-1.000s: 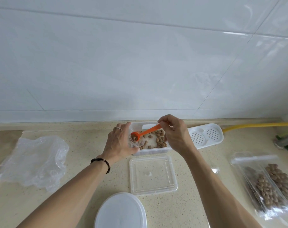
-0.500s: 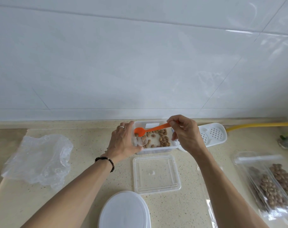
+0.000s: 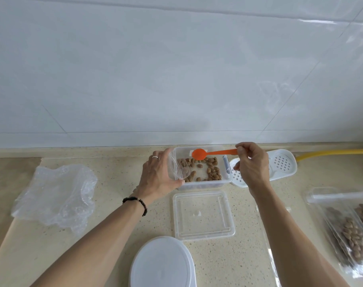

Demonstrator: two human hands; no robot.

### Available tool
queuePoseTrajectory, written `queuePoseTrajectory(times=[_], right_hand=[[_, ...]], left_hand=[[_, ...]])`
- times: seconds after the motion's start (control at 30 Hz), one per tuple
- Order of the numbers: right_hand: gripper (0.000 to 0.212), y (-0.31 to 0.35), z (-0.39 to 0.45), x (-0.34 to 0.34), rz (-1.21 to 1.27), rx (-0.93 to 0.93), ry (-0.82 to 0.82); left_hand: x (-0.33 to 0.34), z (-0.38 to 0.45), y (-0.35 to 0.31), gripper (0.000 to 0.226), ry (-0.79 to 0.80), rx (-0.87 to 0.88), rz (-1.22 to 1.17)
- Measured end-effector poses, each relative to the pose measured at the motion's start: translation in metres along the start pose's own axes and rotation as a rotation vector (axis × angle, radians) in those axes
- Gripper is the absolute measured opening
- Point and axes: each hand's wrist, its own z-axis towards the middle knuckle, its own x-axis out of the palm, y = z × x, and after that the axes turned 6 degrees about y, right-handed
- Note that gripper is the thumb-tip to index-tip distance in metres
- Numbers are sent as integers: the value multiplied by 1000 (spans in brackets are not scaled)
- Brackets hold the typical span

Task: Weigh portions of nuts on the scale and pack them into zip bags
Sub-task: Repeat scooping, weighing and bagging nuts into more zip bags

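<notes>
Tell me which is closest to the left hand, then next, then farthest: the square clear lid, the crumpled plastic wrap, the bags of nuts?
1. Square clear lid, just below the left hand.
2. Crumpled plastic wrap, far left.
3. Bags of nuts, far right.

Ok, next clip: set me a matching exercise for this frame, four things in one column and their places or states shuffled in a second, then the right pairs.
Things:
1. orange spoon
2. square clear lid
3. filled zip bags
4. crumpled plastic wrap

Places or states:
A. lying at the right edge of the counter
B. flat on the counter, just in front of the nut container
C. held by the right hand above the nuts
D. on the counter, left of the left hand

Pairs: 1-C, 2-B, 3-A, 4-D
</notes>
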Motion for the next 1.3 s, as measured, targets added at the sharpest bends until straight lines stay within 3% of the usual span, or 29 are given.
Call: queuePoseTrajectory(times=[0.13,0.27,0.37,0.83,1.3], right_hand=[[15,-15,2,12,-154,22,108],[20,-18,-2,23,-130,28,303],[20,-17,-3,22,-99,70,347],[13,-34,-4,11,135,323,261],[15,-22,13,-17,278,328,80]], left_hand=[[-2,-1,4,103,1,-32,-4],[-3,-2,-1,102,7,-8,4],[-5,-3,-2,102,4,3,7],[-5,-3,-2,106,18,12,44],[-5,1,-4,97,-9,29,71]])
